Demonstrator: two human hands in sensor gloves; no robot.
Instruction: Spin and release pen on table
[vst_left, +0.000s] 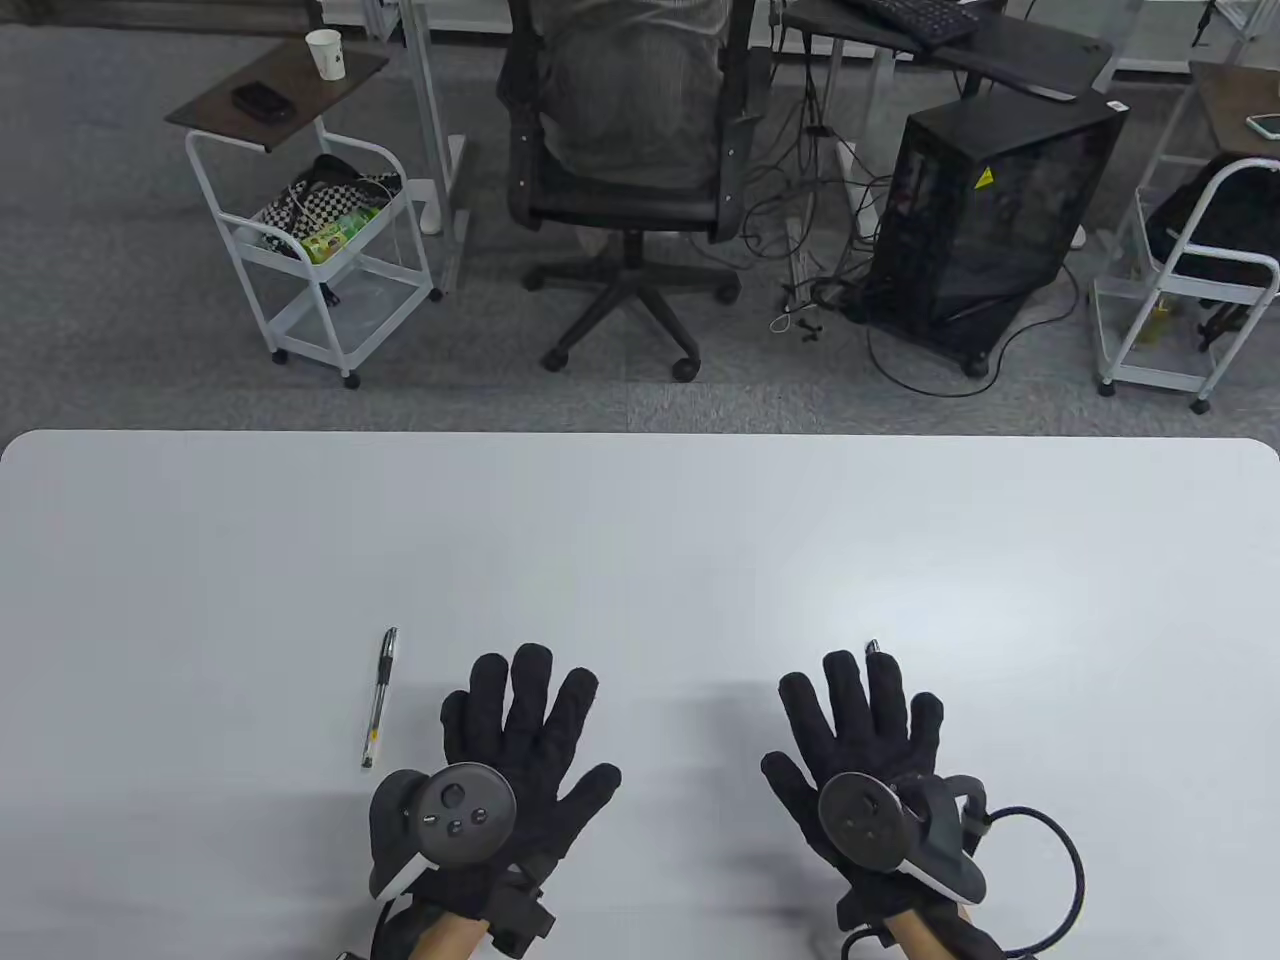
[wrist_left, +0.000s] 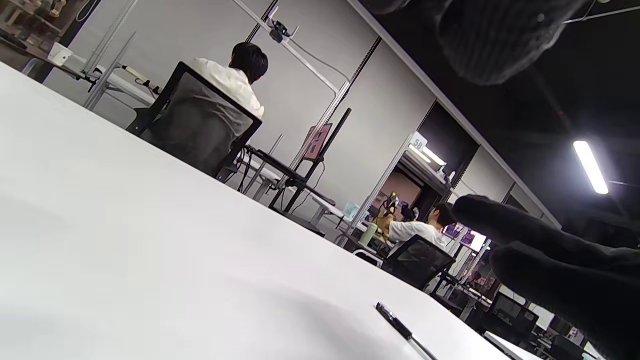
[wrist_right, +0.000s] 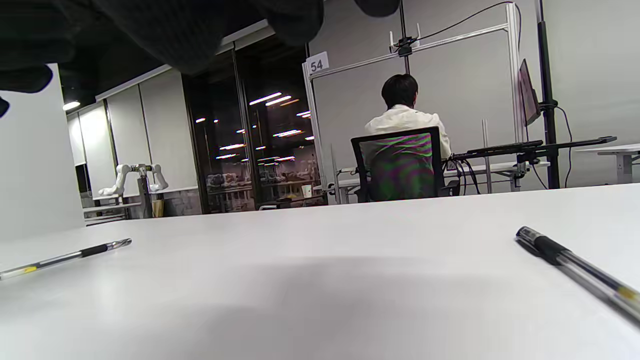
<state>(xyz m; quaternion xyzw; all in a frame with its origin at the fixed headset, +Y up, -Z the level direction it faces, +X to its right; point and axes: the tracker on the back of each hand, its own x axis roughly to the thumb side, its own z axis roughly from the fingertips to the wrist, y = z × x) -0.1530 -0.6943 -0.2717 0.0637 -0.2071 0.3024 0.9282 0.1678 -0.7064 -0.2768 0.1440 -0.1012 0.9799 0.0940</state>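
Observation:
One pen (vst_left: 379, 697) lies on the white table (vst_left: 640, 540), just left of my left hand (vst_left: 520, 730). It also shows at the left of the right wrist view (wrist_right: 65, 257). A second pen (wrist_right: 575, 270) lies under my right hand (vst_left: 860, 730), with only its tip (vst_left: 872, 647) poking out past the fingers in the table view. Both hands are palm down with fingers spread, and neither holds anything. A pen end (wrist_left: 405, 330) shows low in the left wrist view; I cannot tell which pen it is.
Beyond the table's far edge are an office chair (vst_left: 625, 190) with a seated person, a white cart (vst_left: 320, 250) and a black PC tower (vst_left: 985, 220). A cable (vst_left: 1060, 870) loops from my right wrist tracker.

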